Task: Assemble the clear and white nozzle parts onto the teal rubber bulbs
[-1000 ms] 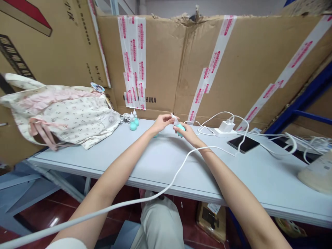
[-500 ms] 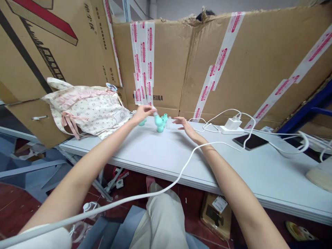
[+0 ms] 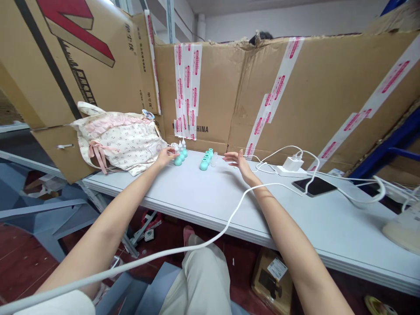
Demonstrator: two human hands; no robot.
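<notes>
Centre-left, your left hand (image 3: 165, 156) was at round, white-tipped turquoise bottles (image 3: 178, 161), its grip indiscernible; near centre, your right hand (image 3: 239, 162) had its grip apart.

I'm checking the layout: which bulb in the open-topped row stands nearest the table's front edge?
The front bulb, at the row's near end; the other open bulbs stand behind it, farther from that edge.
</notes>
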